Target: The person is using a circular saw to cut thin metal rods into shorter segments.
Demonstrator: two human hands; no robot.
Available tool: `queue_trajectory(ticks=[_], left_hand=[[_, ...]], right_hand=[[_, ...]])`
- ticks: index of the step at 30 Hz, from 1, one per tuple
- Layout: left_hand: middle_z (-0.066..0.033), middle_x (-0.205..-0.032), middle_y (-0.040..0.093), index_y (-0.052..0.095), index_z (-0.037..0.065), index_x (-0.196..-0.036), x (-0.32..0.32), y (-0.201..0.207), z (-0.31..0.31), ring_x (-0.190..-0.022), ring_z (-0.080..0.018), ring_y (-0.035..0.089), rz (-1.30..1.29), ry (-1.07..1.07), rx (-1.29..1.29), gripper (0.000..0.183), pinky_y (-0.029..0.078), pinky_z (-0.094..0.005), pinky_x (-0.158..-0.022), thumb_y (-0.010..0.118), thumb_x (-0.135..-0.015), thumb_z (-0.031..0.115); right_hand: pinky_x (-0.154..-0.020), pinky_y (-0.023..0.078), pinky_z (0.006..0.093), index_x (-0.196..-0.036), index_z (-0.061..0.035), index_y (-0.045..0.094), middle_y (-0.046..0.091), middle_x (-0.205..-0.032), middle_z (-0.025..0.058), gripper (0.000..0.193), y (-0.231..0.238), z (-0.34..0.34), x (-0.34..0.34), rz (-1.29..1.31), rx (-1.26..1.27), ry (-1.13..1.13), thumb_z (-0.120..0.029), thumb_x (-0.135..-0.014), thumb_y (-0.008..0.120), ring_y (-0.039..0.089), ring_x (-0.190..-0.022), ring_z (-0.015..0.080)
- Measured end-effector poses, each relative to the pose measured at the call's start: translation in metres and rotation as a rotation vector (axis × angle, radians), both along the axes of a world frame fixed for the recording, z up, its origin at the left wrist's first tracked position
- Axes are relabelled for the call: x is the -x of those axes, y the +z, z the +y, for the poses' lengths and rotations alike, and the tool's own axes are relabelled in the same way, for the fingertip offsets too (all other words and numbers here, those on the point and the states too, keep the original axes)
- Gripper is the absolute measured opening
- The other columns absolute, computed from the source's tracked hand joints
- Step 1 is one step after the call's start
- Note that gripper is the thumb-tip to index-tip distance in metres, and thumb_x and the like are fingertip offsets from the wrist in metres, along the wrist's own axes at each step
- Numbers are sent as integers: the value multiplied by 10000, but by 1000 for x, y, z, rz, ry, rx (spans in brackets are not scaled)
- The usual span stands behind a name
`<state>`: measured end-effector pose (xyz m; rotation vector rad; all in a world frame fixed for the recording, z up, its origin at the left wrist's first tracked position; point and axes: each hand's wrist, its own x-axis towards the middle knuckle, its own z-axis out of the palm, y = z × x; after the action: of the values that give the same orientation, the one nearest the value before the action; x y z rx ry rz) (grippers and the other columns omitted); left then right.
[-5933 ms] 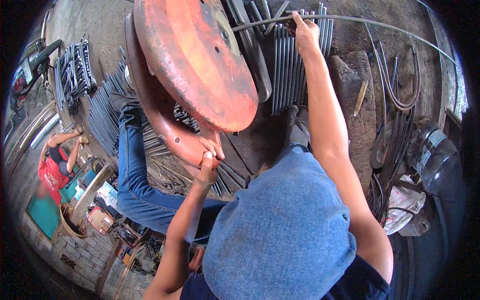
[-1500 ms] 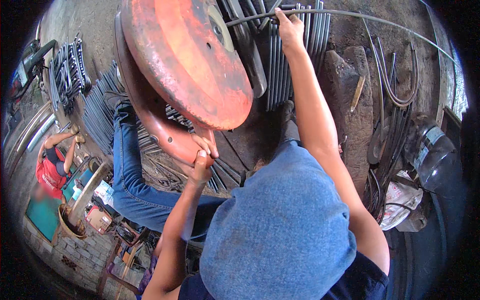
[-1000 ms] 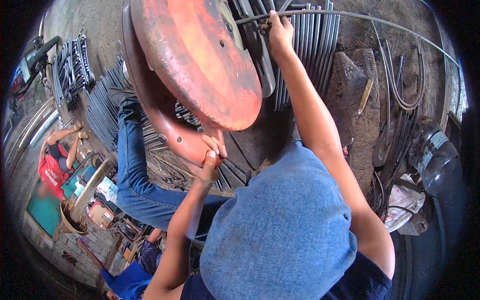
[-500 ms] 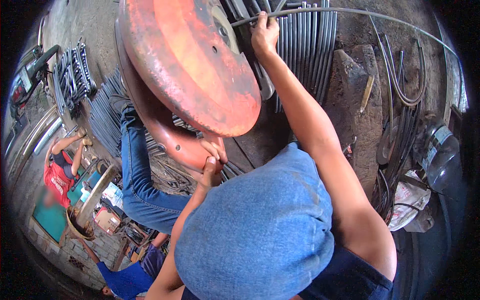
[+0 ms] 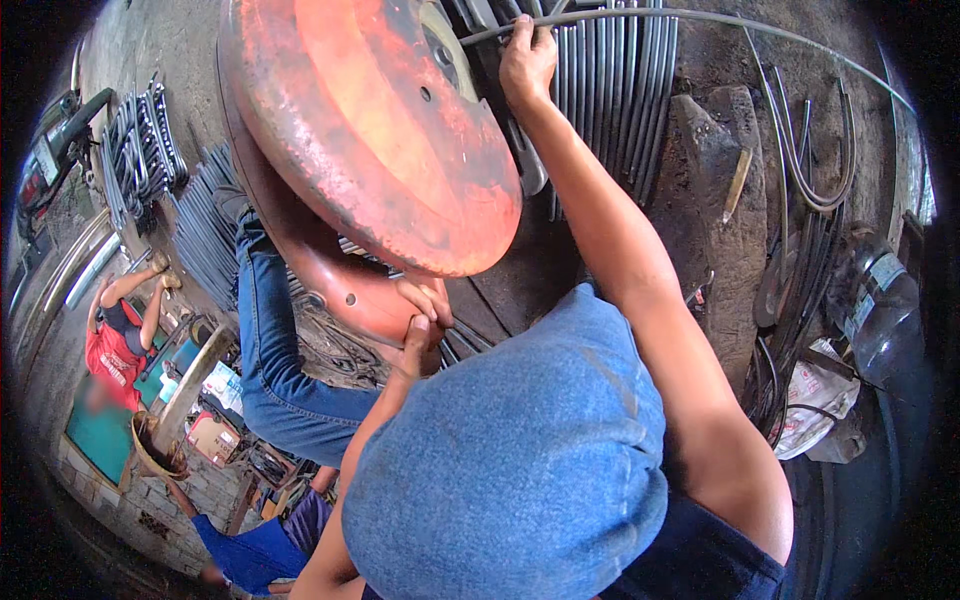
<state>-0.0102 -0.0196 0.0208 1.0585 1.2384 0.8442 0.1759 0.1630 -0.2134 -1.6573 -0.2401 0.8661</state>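
My left hand [image 5: 425,320] is closed on the lower rim of a worn red-orange metal housing [image 5: 370,130], thumb and fingers pinching its edge. The housing has rounded plates with bolt holes and fills the top middle. Farther off, my right hand [image 5: 527,65] grips a long thin metal rod [image 5: 690,14] with its arm stretched out. From that hand the rod curves away to the right; its left end runs in behind the housing. Blue denim [image 5: 510,440] bulges between my arms and hides part of what lies below.
Bundled metal rods [image 5: 615,100] lie beside my right forearm. A worn block [image 5: 715,220] carries a wooden-handled piece. Bent rods [image 5: 815,180] and a clear plastic bottle [image 5: 885,320] stand at right. Two other people, in red [image 5: 115,350] and blue [image 5: 250,555], are at left.
Both hands keep their grips. The housing and my left leg appear slightly farther left in the picture; the rod has barely moved.
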Motion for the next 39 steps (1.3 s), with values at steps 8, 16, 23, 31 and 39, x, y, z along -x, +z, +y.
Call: queue_trajectory(ticks=[8, 16, 23, 31, 39], left_hand=[[-73, -613, 524, 488, 47, -767, -4, 0, -1, -573, -172, 494, 1, -7, -7, 162, 436, -309, -577, 608, -801, 150], [-73, -614, 523, 487, 43, -773, -5, 0, 1, -570, -172, 497, 1, -22, -10, 154, 441, -310, -573, 606, -800, 137], [-74, -615, 522, 486, 40, -778, -4, -1, 0, -568, -172, 500, 8, -22, -12, 148, 444, -310, -569, 605, -800, 126], [-74, -615, 522, 485, 36, -783, -4, -1, 1, -565, -172, 504, 20, -31, -18, 142, 449, -310, -565, 603, -799, 113], [-75, -616, 521, 485, 33, -789, 0, -1, 2, -563, -171, 507, 35, -34, -61, 136, 453, -310, -561, 602, -798, 100]], right_hand=[[-581, 465, 281, -960, 18, 560, 558, -728, 39, 351, -8, -1, 0, 19, -89, -5, -328, -983, 507, 524, -635, 136], [-638, 466, 343, -954, 51, 576, 577, -716, 104, 379, -3, 1, -1, 55, -99, -11, -320, -976, 499, 553, -651, 208], [-581, 451, 278, -1002, 1, 576, 477, -694, -12, 307, -8, -1, -1, 82, -76, 34, -296, -989, 497, 458, -603, 100], [-573, 456, 282, -949, 11, 572, 494, -687, 7, 336, -2, -3, -2, 127, -131, 11, -318, -983, 507, 485, -611, 109], [-547, 423, 267, -914, -39, 559, 465, -675, -17, 278, 12, -5, -4, 376, -221, -44, -306, -977, 519, 456, -581, 99]])
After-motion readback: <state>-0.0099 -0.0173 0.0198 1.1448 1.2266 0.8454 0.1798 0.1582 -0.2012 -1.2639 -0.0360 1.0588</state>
